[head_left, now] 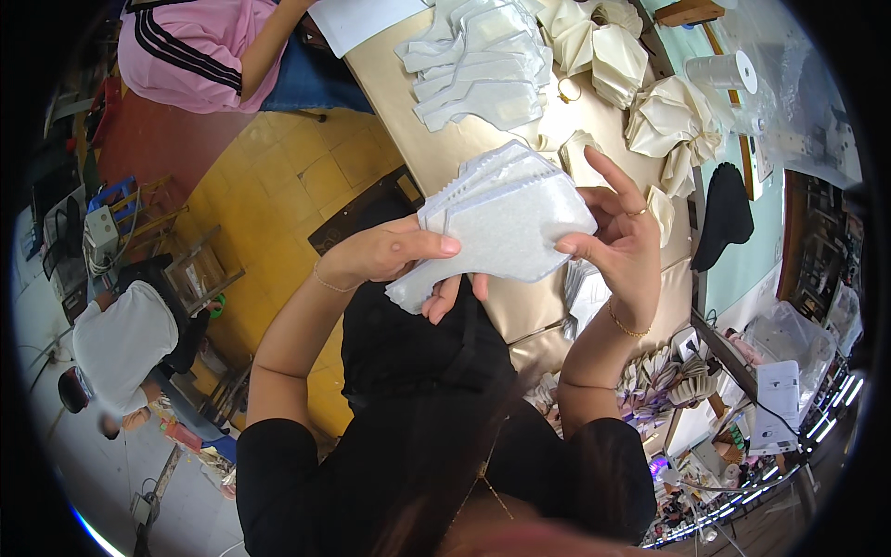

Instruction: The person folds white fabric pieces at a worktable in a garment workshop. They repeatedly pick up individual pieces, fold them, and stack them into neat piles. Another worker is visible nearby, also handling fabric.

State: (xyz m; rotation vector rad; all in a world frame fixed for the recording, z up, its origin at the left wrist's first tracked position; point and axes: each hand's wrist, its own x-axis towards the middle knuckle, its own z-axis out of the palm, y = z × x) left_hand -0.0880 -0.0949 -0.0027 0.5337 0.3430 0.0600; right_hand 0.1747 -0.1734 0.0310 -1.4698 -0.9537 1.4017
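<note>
A small stack of white cut pieces with jagged edges (510, 223) is held up between my two hands, above my lap and the table's edge. My left hand (399, 252) grips its left side, thumb on top and fingers underneath. On the right side, my right hand (624, 227) pinches the stack's edge between thumb and fingers, with the index finger raised. The pieces lie fanned out, so several layered edges show along the top. Beyond them, rows of similar white pieces (483, 65) overlap on the table.
The table (394, 97) has a tan cover. Bundles of cream fabric (673, 116) lie at its right, near a white spool (722, 72) and a black sock-shaped piece (724, 215). A person in pink (186, 51) sits at far left; another in white (125, 343) sits at left.
</note>
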